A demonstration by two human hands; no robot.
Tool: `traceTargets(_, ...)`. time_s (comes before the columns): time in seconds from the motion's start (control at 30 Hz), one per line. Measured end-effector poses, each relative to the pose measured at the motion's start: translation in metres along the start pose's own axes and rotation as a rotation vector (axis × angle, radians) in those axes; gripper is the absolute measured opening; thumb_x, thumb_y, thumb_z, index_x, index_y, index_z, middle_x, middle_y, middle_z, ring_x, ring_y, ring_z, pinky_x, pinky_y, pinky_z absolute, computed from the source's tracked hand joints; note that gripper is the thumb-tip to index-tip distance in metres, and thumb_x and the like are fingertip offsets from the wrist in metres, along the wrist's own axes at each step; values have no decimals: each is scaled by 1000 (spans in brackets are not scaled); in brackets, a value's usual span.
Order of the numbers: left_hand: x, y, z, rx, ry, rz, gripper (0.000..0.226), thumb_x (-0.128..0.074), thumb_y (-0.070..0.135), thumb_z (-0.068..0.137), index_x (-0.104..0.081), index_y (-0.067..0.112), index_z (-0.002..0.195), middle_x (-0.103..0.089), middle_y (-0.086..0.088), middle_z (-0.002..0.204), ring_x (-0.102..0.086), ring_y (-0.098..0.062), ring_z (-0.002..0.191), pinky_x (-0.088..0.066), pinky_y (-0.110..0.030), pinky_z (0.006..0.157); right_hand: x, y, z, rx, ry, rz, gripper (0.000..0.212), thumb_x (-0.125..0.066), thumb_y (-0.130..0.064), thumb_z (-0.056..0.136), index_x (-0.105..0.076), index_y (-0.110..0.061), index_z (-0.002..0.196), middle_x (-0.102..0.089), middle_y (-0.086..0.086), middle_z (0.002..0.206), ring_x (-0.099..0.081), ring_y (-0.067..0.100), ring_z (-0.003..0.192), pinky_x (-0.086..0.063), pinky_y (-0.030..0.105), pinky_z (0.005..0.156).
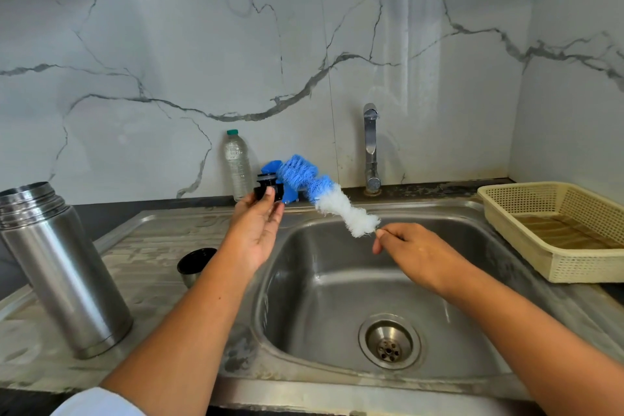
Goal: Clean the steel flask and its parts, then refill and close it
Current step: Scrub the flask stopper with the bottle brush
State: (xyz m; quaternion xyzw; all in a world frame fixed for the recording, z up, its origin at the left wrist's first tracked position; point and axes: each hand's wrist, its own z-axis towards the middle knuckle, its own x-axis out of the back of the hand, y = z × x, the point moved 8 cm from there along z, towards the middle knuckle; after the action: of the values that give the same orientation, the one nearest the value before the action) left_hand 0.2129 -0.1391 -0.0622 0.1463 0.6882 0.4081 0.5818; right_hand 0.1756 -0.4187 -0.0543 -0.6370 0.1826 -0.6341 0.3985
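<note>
- L hand [258,223] is up over the back-left rim of the sink basin [324,294], palm up. Thumb & fingertips pinch the black stopper [268,188] — the flask's inner plug, I'd say.
- R hand [418,253] hovers over the basin's middle, fingers curled round the thin handle of the bottle brush [324,194]. The handle is mostly hidden in the grip.
- Key relation: the brush's long axis runs from R hand up & to the left, white bristles near the hand, blue ones at the far tip. The tip sits just beside the stopper on its right; touching or not, can't tell.
- So the stopper lies left of & beyond R hand, roughly on the brush's own line. A short push along that axis should put bristles on it. L hand steadies the part, R hand would do the scrubbing.
- The steel flask [64,267] stands upright & open-mouthed on the drainboard [152,246] at the worktop's left edge, well apart from both hands.
- Its cup lid [196,263] sits on the drainboard betw. flask & basin, just beside the L forearm, dark inside showing.
- Back edge: plastic water bottle [238,165] & tap [370,145], no water running that I can see. A cream basket [574,267] sits at the right edge.
- Judgement: this is the parts-cleaning step — refilling & closing the flask not yet done.
</note>
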Motion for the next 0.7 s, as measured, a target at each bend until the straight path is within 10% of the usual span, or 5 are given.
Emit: traceTargets(0.7, -10, 1, 1, -211, -163, 561, 37, -68, -5, 93, -47, 19, 112, -63, -5, 130, -62, -20, 122, -52, -27, 96, -10, 5, -7, -105, -221, 227, 36, -41, -38, 107, -70, -19, 98, -40, -3, 63, -25, 9, 48, -19, 28, 45)
